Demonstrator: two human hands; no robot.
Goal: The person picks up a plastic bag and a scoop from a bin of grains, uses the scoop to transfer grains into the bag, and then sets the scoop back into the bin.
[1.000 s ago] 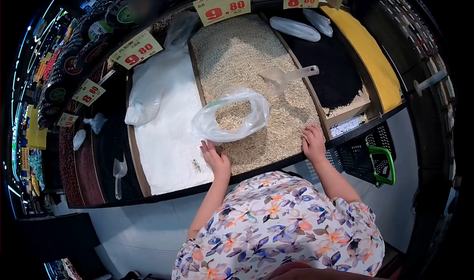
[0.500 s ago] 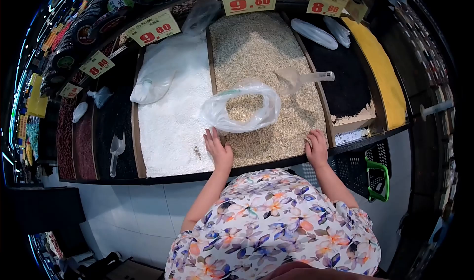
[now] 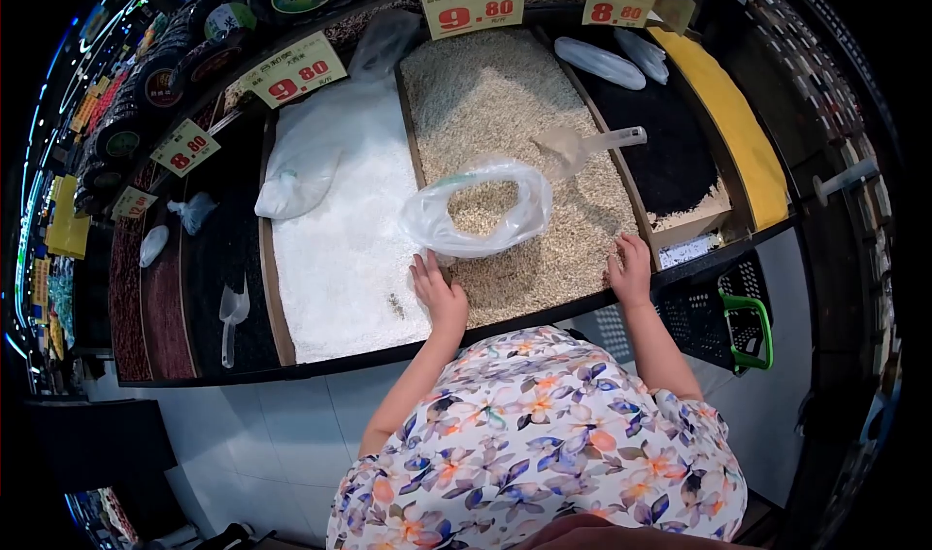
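Note:
A clear plastic bag [image 3: 424, 222], its mouth held wide, sits on the beige grain [image 3: 500, 84], with grain showing inside it. My left hand [image 3: 440, 298] lies just below the bag, over the divider between the beige grain and the white grain [image 3: 354, 278]. Its fingers are apart and it holds nothing. At the right front edge of the beige grain is my right hand [image 3: 630, 270], fingers spread and reaching over the grain; I see nothing in it. A clear scoop [image 3: 578, 150] rests in the grain beyond the bag, its handle pointing right.
Another plastic bag [image 3: 299, 176] lies on the white grain. To the left, a second scoop [image 3: 230, 319] stands in dark grain. Bagged goods [image 3: 599, 63] lie on black grain at right. Price signs [image 3: 474, 6] line the back. A basket with a green handle [image 3: 749, 332] is below right.
My right hand has lifted slightly and its fingers have opened out. My left hand stays beside the bag. The whole view has tilted a little.

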